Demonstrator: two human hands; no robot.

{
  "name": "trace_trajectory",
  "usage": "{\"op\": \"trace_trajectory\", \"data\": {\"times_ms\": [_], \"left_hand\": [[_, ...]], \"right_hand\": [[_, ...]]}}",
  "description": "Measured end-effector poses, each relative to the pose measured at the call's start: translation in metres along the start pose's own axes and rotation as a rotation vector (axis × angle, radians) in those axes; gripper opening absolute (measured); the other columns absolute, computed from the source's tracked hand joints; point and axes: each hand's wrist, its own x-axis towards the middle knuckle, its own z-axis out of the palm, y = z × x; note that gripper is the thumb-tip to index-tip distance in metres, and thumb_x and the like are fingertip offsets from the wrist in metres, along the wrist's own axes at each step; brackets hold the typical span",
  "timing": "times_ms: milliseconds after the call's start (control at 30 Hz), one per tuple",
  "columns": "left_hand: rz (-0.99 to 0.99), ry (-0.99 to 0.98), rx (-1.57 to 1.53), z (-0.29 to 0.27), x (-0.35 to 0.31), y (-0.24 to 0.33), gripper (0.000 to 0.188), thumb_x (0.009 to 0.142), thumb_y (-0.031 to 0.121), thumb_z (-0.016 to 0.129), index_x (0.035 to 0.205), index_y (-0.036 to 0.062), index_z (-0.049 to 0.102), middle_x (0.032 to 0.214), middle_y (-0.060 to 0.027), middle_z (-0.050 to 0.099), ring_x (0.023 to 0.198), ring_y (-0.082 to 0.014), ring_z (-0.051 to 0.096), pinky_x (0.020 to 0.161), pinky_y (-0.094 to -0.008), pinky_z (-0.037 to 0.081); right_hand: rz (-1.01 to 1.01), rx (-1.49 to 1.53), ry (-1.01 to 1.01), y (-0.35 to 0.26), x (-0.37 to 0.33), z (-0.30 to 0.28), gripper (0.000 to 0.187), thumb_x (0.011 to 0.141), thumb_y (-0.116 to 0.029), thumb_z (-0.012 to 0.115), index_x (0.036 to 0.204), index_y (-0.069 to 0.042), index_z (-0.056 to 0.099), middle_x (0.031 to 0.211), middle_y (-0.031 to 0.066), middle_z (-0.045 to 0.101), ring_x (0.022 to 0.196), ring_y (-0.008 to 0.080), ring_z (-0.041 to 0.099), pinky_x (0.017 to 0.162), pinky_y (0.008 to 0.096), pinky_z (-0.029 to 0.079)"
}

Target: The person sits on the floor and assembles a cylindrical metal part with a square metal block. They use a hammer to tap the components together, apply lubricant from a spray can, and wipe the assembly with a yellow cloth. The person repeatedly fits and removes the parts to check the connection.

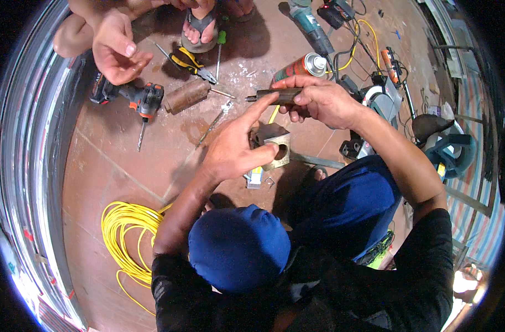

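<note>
My right hand (324, 102) is closed around a dark, rusty metal cylinder with a narrower stepped end (280, 97), held roughly level above the floor. My left hand (236, 146) has its index finger stretched out to the cylinder's left part, thumb spread away. Behind that thumb sits a metal block with a round hole (283, 148); whether the thumb touches it I cannot tell. The left hand's other fingers are mostly hidden. A red spray can with a white cap (302, 67) stands just beyond my right hand. A thicker rusty cylinder (187, 97) lies farther left.
Another person's hand (117, 50) hangs at the upper left, above a cordless drill (144, 102). Yellow-black pliers (187, 62) lie by that person's sandalled foot (200, 30). A yellow cable coil (128, 238) is at lower left. An angle grinder (310, 27) and cords lie far right.
</note>
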Motion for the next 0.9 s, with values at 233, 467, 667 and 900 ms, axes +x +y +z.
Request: {"op": "trace_trajectory", "data": {"times_ms": [233,467,667,900], "left_hand": [[-0.102,-0.097,0.168,0.009,0.022,0.031,0.086,0.072,0.032,0.075,0.149,0.0137,0.040,0.092,-0.0237,0.072,0.088,-0.0444,0.070,0.082,-0.0483,0.054],[-0.116,-0.068,0.186,0.008,0.020,0.032,0.080,0.074,0.020,0.073,0.148,0.0172,0.043,0.092,-0.0161,0.073,0.081,-0.0263,0.071,0.077,-0.0409,0.055],[-0.097,0.090,0.155,0.005,0.008,0.016,0.075,0.078,0.022,0.073,0.147,0.0120,0.047,0.082,-0.0154,0.070,0.074,-0.0250,0.070,0.073,-0.0376,0.054],[-0.078,0.485,-0.452,0.029,0.018,-0.023,0.062,0.090,0.005,0.070,0.144,-0.0062,0.044,0.105,-0.0120,0.069,0.087,-0.0138,0.067,0.073,-0.0257,0.055]], "right_hand": [[-0.065,0.055,0.002,0.001,-0.004,-0.009,0.057,0.086,-0.014,0.052,0.141,0.002,0.048,0.105,0.0127,0.066,0.084,0.0180,0.059,0.076,0.0305,0.047],[-0.118,-0.105,0.074,-0.006,-0.008,-0.005,0.054,0.086,-0.015,0.053,0.138,-0.001,0.053,0.099,0.0084,0.068,0.081,0.0154,0.062,0.070,0.0298,0.049],[-0.122,-0.034,0.144,-0.004,-0.011,-0.001,0.040,0.090,-0.015,0.053,0.128,-0.004,0.058,0.095,0.0074,0.067,0.074,0.0131,0.059,0.065,0.0274,0.048],[0.146,0.427,0.334,-0.021,-0.022,0.017,0.021,0.100,-0.032,0.055,0.097,-0.012,0.059,0.071,-0.0010,0.058,0.053,0.0091,0.045,0.050,0.0259,0.039]]}}
